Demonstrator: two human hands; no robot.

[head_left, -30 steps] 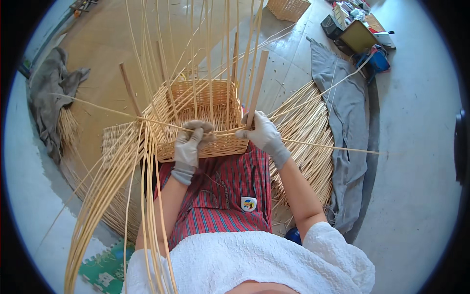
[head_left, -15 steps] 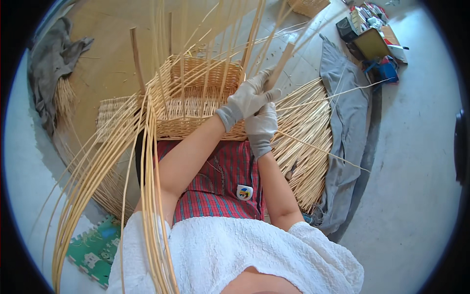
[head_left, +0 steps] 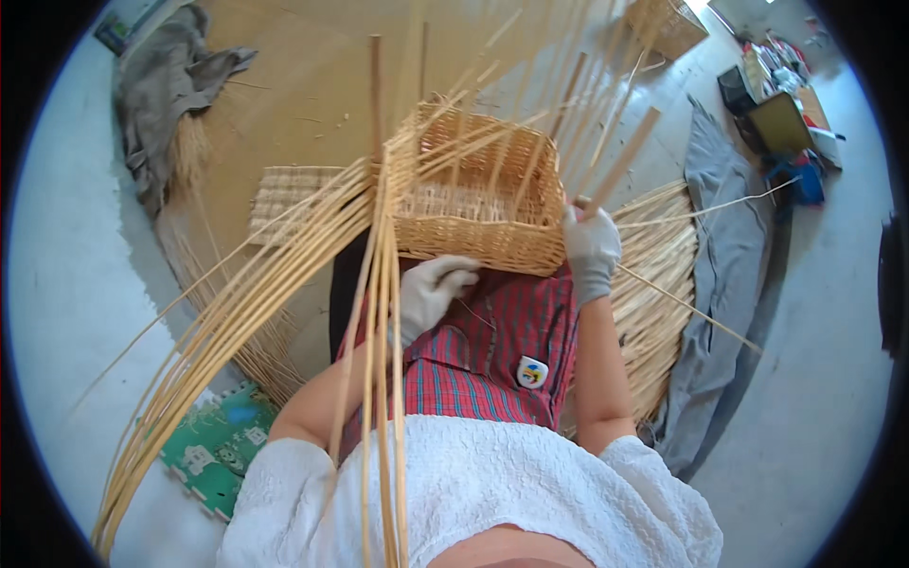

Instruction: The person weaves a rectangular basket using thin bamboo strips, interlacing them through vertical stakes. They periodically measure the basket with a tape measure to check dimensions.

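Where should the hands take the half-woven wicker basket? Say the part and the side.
Grip the wicker basket by its woven near wall, from the person's side: loose upright canes crowd the rim, and the right hand already rests at the near right corner.

Half-woven wicker basket (head_left: 483, 204): golden tan, tight horizontal weave. Loose cane strands (head_left: 284, 284), near left: pale straw yellow. Both hands, left hand (head_left: 431, 289) and right hand (head_left: 592, 248), in off-white gloves. Apron (head_left: 483, 355): red plaid with thin dark and green lines, small white badge (head_left: 532, 372) with coloured dots. Top (head_left: 473, 492): white, nubbly texture. Cloth (head_left: 724, 275), right: grey. Cloth (head_left: 170, 85), far left: grey-brown. Printed sheet (head_left: 216, 443), near left: green with white patches. Floor (head_left: 76, 284): pale blue-grey.
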